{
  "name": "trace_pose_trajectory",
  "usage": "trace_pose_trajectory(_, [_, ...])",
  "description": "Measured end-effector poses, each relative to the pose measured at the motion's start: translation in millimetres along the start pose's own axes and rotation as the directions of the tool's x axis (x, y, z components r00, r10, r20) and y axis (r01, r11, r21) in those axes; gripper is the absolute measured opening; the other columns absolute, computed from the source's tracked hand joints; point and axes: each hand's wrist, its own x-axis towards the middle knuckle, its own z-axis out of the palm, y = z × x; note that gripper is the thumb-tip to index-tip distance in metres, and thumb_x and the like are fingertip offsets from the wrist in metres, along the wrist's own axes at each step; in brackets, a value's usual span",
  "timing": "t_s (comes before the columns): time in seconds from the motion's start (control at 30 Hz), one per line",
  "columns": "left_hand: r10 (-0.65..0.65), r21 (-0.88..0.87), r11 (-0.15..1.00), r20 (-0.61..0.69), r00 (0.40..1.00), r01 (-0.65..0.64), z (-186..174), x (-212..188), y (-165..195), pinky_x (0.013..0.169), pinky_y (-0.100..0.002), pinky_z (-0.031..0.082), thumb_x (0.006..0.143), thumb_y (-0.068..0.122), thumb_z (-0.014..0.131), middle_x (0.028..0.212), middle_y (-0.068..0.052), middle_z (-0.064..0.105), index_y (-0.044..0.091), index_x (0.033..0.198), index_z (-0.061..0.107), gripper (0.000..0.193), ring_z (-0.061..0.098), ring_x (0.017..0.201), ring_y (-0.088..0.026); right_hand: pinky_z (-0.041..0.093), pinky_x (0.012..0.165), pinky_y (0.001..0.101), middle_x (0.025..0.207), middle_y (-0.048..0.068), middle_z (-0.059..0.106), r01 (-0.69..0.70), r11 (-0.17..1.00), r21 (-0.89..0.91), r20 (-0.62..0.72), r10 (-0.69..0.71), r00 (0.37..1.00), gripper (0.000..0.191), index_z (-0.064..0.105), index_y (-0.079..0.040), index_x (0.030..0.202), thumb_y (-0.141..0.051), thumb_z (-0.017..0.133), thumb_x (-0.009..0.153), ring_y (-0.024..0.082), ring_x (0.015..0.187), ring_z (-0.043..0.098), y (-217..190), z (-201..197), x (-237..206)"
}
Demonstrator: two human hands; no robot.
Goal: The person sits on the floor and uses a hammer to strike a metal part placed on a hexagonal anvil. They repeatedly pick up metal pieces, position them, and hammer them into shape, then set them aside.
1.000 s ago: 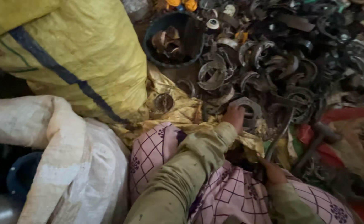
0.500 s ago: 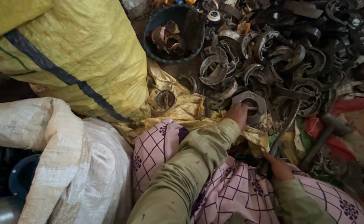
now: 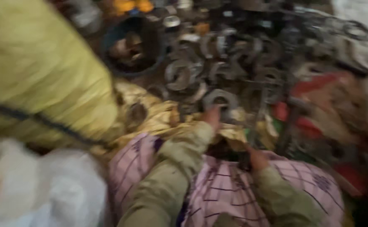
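Observation:
The view is blurred by motion. My left hand [image 3: 213, 116] reaches forward from an olive sleeve and rests on a curved grey metal ring piece [image 3: 221, 99] at the near edge of a heap of similar metal pieces [image 3: 234, 63]. Whether its fingers grip the ring cannot be told. My right hand [image 3: 257, 158] lies low by my knee, over pink checked cloth [image 3: 226, 189], next to a dark thin handle [image 3: 287, 130]; its fingers are hidden in blur.
A big yellow woven sack [image 3: 41, 80] fills the left. A white sack [image 3: 45, 189] lies at the lower left. A dark round bucket [image 3: 133, 46] holding metal pieces stands behind. Crumpled gold cloth [image 3: 163, 117] lies underneath. Red cloth [image 3: 318, 88] is at the right.
The camera has swung and the picture has blurred. Both hands stay at about the same places, the left on the ring piece, the right near the knee.

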Motion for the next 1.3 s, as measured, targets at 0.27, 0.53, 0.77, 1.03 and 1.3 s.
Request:
trace_pose_trajectory(0.27, [0.090, -0.060, 0.994, -0.049, 0.995, -0.092, -6.7, -6.0, -38.5, 0.095, -0.056, 0.051, 0.094, 0.007, 0.060, 0.118, -0.029, 0.067, 0.002, 0.125, 0.066, 0.031, 0.063, 0.110, -0.049, 0.044, 0.043, 0.0383, 0.067, 0.005, 0.059, 0.024, 1.000, 0.005, 0.074, -0.024, 0.997, 0.023, 0.066, -0.009, 0.094, -0.031, 0.071, 0.093, 0.022, 0.049, 0.056, 3.5, 35.4, -35.5])
trace_pose_trajectory(0.53, [-0.091, 0.134, 0.988, 0.104, 0.990, 0.077, -33.6, -14.6, -25.9, 0.094, -0.055, 0.052, 0.090, 0.006, 0.054, 0.116, -0.024, 0.068, 0.009, 0.123, 0.068, 0.036, 0.063, 0.110, -0.045, 0.041, 0.046, 0.0319, 0.066, 0.001, 0.059, -0.170, 0.983, 0.066, 0.103, 0.163, 0.981, 0.020, 0.062, -0.010, 0.083, -0.025, 0.070, 0.094, 0.016, 0.049, 0.051, -10.3, 45.0, -42.1])
trace_pose_trajectory(0.77, [0.038, -0.002, 0.999, -0.043, 0.998, -0.038, -25.1, -16.7, -30.8, 0.089, -0.056, 0.052, 0.079, -0.001, 0.058, 0.111, -0.028, 0.068, 0.004, 0.122, 0.066, 0.044, 0.064, 0.103, -0.048, 0.036, 0.045, 0.0328, 0.063, 0.000, 0.048, -0.032, 0.996, 0.080, 0.099, 0.024, 0.995, 0.018, 0.058, -0.016, 0.084, -0.028, 0.067, 0.095, 0.013, 0.049, 0.045, -0.4, 35.5, -51.0])
trace_pose_trajectory(1.03, [-0.019, 0.094, 0.995, 0.044, 0.999, 0.015, -19.2, -12.0, -29.0, 0.083, -0.058, 0.053, 0.092, 0.005, 0.052, 0.102, -0.028, 0.070, 0.005, 0.122, 0.068, 0.034, 0.067, 0.095, -0.048, 0.045, 0.057, 0.0421, 0.075, 0.014, 0.062, 0.764, 0.540, -0.354, 0.106, -0.788, 0.606, 0.038, 0.066, 0.003, 0.110, -0.034, 0.055, 0.111, 0.022, 0.062, 0.056, -64.4, 40.0, -128.8])
trace_pose_trajectory(1.3, [0.078, -0.038, 0.996, -0.104, 0.992, -0.082, -30.7, -14.6, -23.8, 0.088, -0.057, 0.053, 0.092, 0.006, 0.052, 0.109, -0.028, 0.071, 0.003, 0.120, 0.069, 0.033, 0.067, 0.101, -0.048, 0.051, 0.071, 0.0513, 0.084, 0.026, 0.067, 0.671, 0.268, -0.692, 0.153, -0.853, 0.499, 0.050, 0.067, 0.007, 0.110, -0.042, 0.061, 0.105, 0.042, 0.078, 0.067, -28.9, 47.2, -77.2])
